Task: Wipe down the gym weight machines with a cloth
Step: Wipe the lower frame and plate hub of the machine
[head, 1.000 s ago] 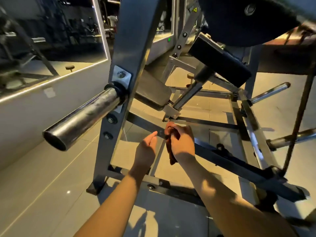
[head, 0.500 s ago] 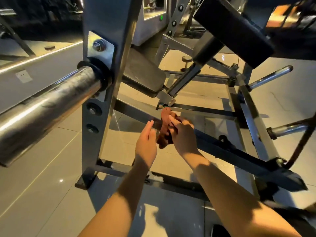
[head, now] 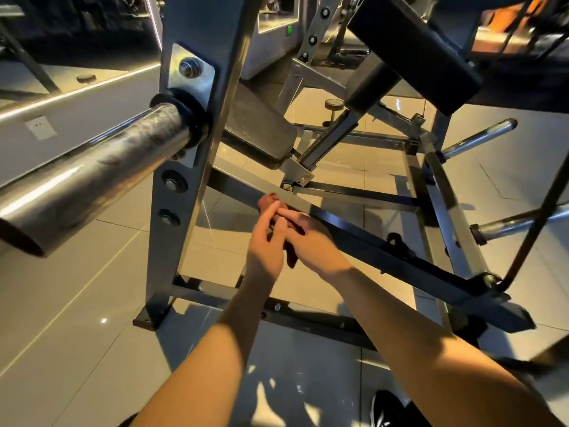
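chrome round weight peg [head: 92,180] juts far left off grey steel upright [head: 187,167]. left hand [head: 266,245]: fingers [head: 272,211] nearly straight, close together, touching bunched reddish-brown cloth [head: 267,200]. right hand [head: 311,241]: fingers curled round cloth, against slanting dark steel frame bar [head: 385,241].

black shoe [head: 388,406] on tiled floor [head: 77,303]

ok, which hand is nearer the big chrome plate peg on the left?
Left. The left hand is right of the chrome peg, past the upright; the right hand sits just beyond it, farther right.
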The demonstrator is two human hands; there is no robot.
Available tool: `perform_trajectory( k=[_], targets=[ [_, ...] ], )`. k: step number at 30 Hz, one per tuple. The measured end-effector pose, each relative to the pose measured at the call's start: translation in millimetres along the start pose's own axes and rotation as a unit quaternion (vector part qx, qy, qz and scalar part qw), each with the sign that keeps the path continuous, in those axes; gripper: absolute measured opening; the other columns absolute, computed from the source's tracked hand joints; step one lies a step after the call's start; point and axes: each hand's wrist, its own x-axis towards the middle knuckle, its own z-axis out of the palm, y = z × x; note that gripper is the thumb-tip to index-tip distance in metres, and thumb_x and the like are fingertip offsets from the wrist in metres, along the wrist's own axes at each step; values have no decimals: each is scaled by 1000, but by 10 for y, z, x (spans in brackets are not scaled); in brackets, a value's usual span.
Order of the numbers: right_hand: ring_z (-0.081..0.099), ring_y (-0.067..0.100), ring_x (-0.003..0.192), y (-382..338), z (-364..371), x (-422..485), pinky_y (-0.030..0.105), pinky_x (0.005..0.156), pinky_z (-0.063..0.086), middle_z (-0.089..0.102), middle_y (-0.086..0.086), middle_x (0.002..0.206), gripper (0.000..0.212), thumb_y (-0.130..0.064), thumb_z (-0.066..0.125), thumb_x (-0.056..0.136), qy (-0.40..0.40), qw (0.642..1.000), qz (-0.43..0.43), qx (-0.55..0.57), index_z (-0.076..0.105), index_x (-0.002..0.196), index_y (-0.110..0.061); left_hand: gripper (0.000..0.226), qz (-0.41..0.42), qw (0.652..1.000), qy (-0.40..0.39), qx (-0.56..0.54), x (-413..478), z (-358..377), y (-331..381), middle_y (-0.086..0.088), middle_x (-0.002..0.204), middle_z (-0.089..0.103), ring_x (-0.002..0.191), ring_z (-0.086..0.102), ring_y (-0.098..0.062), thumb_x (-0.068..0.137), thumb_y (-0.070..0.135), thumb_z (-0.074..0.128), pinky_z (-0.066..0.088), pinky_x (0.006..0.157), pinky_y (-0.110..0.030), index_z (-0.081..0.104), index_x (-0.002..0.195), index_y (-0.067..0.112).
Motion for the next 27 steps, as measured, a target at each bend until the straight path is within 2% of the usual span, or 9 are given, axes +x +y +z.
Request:
perform_trajectory(
  k=[4, 7, 9, 12, 15, 19, 21, 23, 27],
  targets=[
    [48, 5, 124, 36, -83, 16, 10, 90, 41, 50, -6, 144, 40, -25, 50, 105, -60, 998, 4, 4, 49, 144, -37, 39, 31, 996, 71, 43, 92, -188, -79, 1, 141, 55, 126, 56, -11, 106, 18, 50, 53, 103, -37, 49, 144, 25],
    [46, 6, 123, 218, -164, 9, 22, 97, 46, 51, -5, 139, 34, -18, 51, 104, 77, 987, -28, -137, 53, 135, -32, 44, 42, 986, 164, 12, 172, -203, -69, 7, 130, 53, 119, 57, -9, 102, 12, 56, 58, 95, -34, 38, 138, 31],
    [49, 10, 124, 360, -213, 37, 28, 103, 47, 53, -3, 137, 34, -18, 52, 103, 132, 971, -28, -196, 54, 137, -26, 49, 30, 979, 197, -45, 235, -172, -28, 11, 128, 50, 112, 56, -5, 102, 9, 57, 57, 79, -17, 33, 137, 34],
    [50, 14, 128, 444, -222, 68, 24, 103, 43, 53, -1, 140, 38, -22, 53, 104, 131, 969, -18, -210, 52, 142, -23, 40, 9, 977, 210, -26, 343, -36, -71, 3, 137, 47, 115, 52, -11, 102, 16, 57, 47, 63, -2, 41, 136, 30],
    [49, 12, 126, 462, -185, 78, 20, 100, 42, 53, -2, 138, 37, -24, 54, 103, 142, 969, -24, -203, 53, 140, -24, 27, 14, 976, 217, -12, 391, 144, -182, 3, 132, 51, 117, 54, -13, 102, 20, 58, 50, 71, -3, 51, 127, 26],
    [53, 5, 106, 440, -163, 91, 9, 88, 39, 59, -4, 124, 29, -26, 54, 104, 167, 970, -14, -178, 59, 132, -22, 13, 23, 990, 136, 22, 298, 473, -297, 10, 112, 57, 103, 60, -8, 101, 15, 57, 58, 78, -18, 61, 112, 21],
    [50, 1, 101, 411, -174, 69, 8, 87, 38, 60, -4, 123, 27, -24, 53, 104, 171, 972, 2, -163, 60, 130, -21, 16, 25, 996, 85, 10, 246, 535, -314, 17, 99, 61, 92, 63, -2, 102, 11, 53, 53, 69, -12, 62, 115, 8],
    [48, 1, 103, 403, -186, 43, 4, 86, 35, 61, -2, 128, 28, -23, 53, 104, 164, 973, 7, -160, 59, 131, -20, 14, 46, 995, 65, 57, 233, 485, -276, 13, 110, 57, 98, 60, -4, 102, 11, 56, 50, 71, -6, 63, 114, 14],
    [51, 11, 124, 421, -179, 12, 16, 100, 42, 55, -3, 139, 36, -20, 55, 103, 150, 975, 6, -165, 55, 139, -24, 17, 26, 983, 174, 46, 367, 164, -195, 3, 128, 45, 111, 54, -10, 99, 17, 63, 47, 73, 0, 63, 113, 27]
  ],
)
